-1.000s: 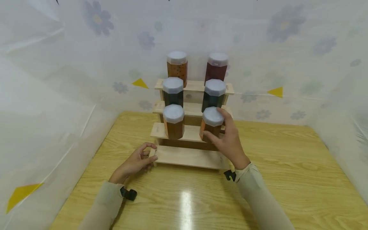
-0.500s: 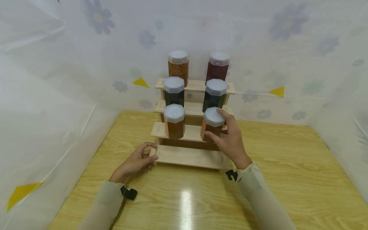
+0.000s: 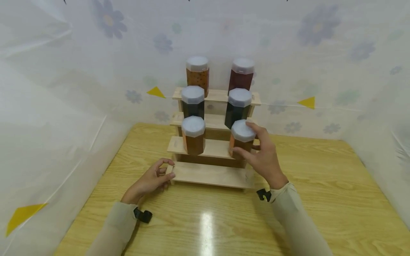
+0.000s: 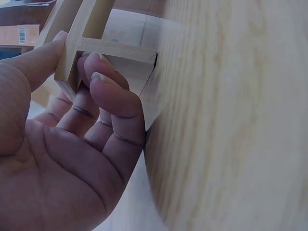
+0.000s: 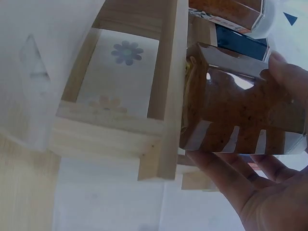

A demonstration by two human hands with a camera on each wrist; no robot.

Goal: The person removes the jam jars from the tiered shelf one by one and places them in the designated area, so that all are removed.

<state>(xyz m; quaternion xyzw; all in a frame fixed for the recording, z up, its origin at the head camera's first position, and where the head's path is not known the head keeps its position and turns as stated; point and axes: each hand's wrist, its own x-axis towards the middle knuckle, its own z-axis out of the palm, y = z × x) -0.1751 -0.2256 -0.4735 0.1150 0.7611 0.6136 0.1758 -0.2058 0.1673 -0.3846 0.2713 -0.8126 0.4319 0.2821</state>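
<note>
A wooden step rack carries several eight-sided jars with whitish lids in the head view. My right hand grips the front right jar, thumb in front and a finger on its lid. In the right wrist view this jar is brown inside, its base at the edge of a shelf plank; I cannot tell whether it touches. With my left hand I hold the left end of the lowest shelf. The left wrist view shows the thumb and fingers of that hand around a plank end.
On the same tier stands another brown jar at the left. Behind are two dark jars, then an orange speckled jar and a dark red jar on top. A flowered sheet hangs behind the wooden table.
My right hand has shifted the front right jar a little to the right along its tier. The left hand stays at the rack's lower left end.
</note>
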